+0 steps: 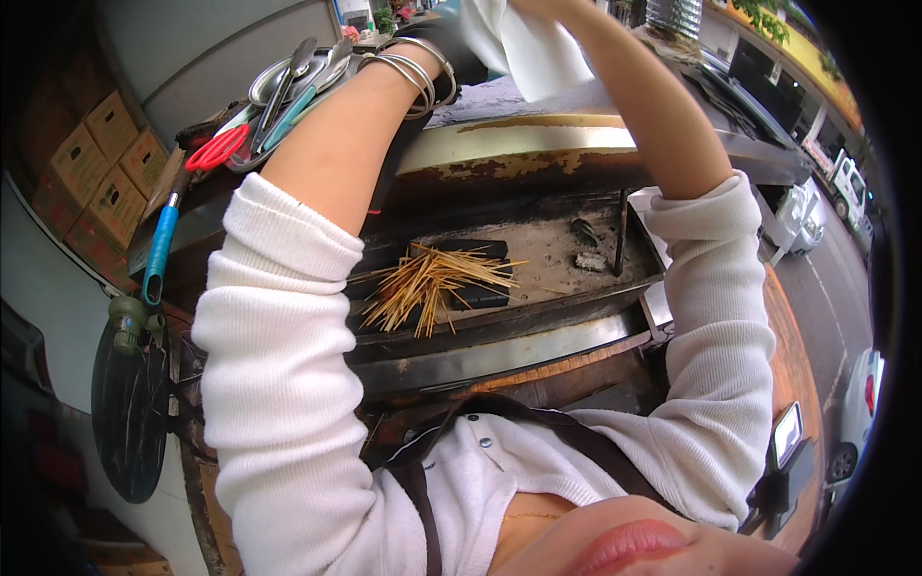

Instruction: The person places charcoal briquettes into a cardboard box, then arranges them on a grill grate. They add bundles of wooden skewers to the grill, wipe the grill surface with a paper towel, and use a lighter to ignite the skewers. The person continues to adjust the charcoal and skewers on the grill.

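At the top edge, part of my right hand [542,9] shows beside a white cloth or sheet [529,50], which hangs down blurred. Its fingers are cut off, so the grip is not visible. My left arm reaches to the same place, with several metal bangles [410,75] on the wrist. My left hand [438,56] is mostly hidden by a blurred black thing [461,45] and the frame edge. Below the arms, a loose heap of thin wooden sticks [436,284] lies on black charcoal blocks [482,294] in an ash-covered metal grill trough [547,245].
Tongs [288,86], red-handled scissors [217,147] and a blue-handled tool [160,248] are at the left. A worn metal ledge [518,140] crosses beyond the trough. Cardboard boxes [115,183] stand far left; a phone-like device [787,435] stands at right, beside the road.
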The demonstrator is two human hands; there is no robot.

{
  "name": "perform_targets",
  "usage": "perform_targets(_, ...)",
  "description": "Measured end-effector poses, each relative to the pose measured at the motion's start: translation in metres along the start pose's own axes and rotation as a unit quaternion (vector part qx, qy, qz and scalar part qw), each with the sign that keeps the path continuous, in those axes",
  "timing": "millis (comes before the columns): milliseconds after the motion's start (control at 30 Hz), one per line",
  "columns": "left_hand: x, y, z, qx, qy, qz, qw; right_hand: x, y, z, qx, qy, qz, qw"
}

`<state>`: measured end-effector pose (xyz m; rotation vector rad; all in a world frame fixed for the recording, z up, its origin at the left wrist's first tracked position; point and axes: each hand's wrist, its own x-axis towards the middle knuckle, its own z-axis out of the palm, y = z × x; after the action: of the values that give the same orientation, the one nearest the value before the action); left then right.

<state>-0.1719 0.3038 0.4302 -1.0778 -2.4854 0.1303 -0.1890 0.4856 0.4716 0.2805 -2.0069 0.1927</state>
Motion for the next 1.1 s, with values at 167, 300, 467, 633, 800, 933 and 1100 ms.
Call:
perform_targets(167,0.006,0.002,0.009,0.032,0.007,-0.030,0.999,0.000,-0.019,-0.053,0.128,0.030,0.046,0.990)
perform_targets(300,0.009,-0.007,0.014,0.040,0.016,-0.052,0.998,-0.013,-0.041,-0.101,0.227,0.083,0.049,0.969)
perform_targets(467,-0.015,-0.053,0.004,-0.146,0.107,0.035,0.983,-0.054,-0.088,-0.173,0.259,0.113,0.017,0.959)
perform_targets(633,-0.099,-0.065,-0.021,-0.543,0.143,0.120,0.819,-0.125,-0.138,-0.166,0.237,0.115,0.041,0.964)
perform_targets(800,-0.199,0.015,0.013,-0.725,-0.094,0.108,0.674,-0.181,-0.187,-0.081,0.240,0.096,0.122,0.958)
perform_targets(933,-0.250,0.025,0.046,-0.790,-0.174,0.036,0.587,-0.222,-0.249,-0.040,0.318,0.165,0.165,0.919)
perform_targets(1100,-0.308,-0.016,0.123,-0.775,-0.033,0.053,0.629,-0.296,-0.254,-0.021,0.420,0.002,0.232,0.877)
